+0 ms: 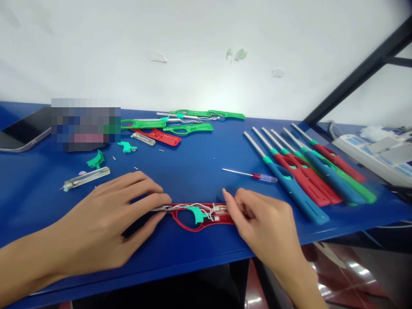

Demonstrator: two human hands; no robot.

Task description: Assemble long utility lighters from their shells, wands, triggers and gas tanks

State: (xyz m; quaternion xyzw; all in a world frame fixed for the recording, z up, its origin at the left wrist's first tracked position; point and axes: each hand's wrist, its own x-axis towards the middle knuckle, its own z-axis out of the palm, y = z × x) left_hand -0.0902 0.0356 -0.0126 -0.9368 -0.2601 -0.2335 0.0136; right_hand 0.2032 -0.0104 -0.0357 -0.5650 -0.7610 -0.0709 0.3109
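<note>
Pinching the metal tube (161, 209) at the 9 o'clock end of the red shell (207, 223), the left hand (119, 219) closes narrowly, thumb opposite fingers. At 3 o'clock, the right hand (265, 223) curls over the other end, thumb raised; its fingertips are hidden, so whether it grips or merely presses cannot be told. The red shell lies open on the blue table (206, 249), between both hands, near the 6 o'clock edge. Caution: uneven pressure from either hand could tilt the shell and unseat the green trigger (198, 215). The white wires (189, 205) loop above the shell's upper rim; a cover closed over them would probably trap or nick one. Pulling on the tube could strain their ends. The clear capsule (221, 209), beside the right thumb, might shift if pushed sideways. Farther out, a small screw (136, 168) lies loose at 10 o'clock and could be lost to a sweeping sleeve. The screwdriver (264, 177), at 1 to 2 o'clock, could roll if knocked by the right knuckles.
</note>
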